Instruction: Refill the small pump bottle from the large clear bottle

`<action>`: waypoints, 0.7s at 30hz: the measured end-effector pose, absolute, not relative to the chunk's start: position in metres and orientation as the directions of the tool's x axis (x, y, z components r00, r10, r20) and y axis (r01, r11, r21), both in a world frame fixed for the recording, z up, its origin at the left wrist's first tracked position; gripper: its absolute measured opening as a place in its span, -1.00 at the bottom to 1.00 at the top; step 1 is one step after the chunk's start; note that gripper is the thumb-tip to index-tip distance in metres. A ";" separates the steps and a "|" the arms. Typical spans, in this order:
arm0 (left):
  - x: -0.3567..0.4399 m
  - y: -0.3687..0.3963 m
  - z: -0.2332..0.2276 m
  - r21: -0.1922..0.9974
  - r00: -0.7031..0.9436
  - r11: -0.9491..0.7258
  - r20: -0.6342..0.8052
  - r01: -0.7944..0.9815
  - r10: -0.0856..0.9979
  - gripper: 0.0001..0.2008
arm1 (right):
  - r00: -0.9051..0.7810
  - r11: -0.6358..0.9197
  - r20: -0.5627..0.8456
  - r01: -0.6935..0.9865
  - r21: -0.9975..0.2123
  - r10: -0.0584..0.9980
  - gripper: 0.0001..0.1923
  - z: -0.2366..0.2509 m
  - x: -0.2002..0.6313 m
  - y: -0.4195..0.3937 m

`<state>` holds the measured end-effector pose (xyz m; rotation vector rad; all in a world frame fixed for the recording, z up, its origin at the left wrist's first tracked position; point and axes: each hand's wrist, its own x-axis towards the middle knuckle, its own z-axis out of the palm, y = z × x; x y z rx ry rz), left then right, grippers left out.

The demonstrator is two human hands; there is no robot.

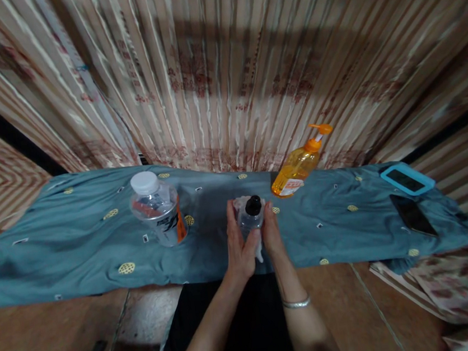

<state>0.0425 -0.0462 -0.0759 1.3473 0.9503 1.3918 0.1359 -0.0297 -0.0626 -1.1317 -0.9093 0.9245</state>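
Near the front middle of the cloth-covered table, a small clear bottle [248,219] with a black cap [253,205] stands between my two hands. My left hand [240,248] is closed around its left side, the thumb lying across the front. On the right side, my right hand [271,233] presses against it with the fingers curved behind. A thin white piece [260,255], like a tissue or cloth, hangs out below the bottle between my hands, and some white shows behind it too. My hands hide most of this piece and the bottle's lower part.
A large clear bottle [160,212] with a white lid stands on the left of the teal cloth [84,237]. An orange pump bottle [296,169] is at the back right. Farther right lie a blue-framed device [407,179] and a dark phone [413,215]. Curtains [206,77] hang behind.
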 end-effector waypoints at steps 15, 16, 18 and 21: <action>0.034 -0.006 -0.082 0.929 0.040 -0.207 0.230 -0.307 0.972 -0.19 | 0.197 0.404 0.401 0.027 -0.915 0.895 -0.29 -0.016 0.129 -0.041; 0.034 -0.006 -0.083 0.931 0.040 -0.195 0.218 -0.307 0.975 -0.20 | 0.189 0.339 0.330 -0.017 -0.941 0.925 -0.24 -0.015 0.134 -0.034; 0.036 -0.006 -0.082 0.937 0.029 -0.182 0.200 -0.298 0.979 -0.20 | 0.201 0.193 0.161 -0.155 -0.969 0.966 -0.17 -0.022 0.142 -0.021; 0.038 -0.005 -0.079 0.934 0.013 -0.179 0.192 -0.310 0.981 -0.21 | 0.181 0.031 -0.028 -0.319 -0.947 0.983 -0.11 -0.044 0.148 -0.011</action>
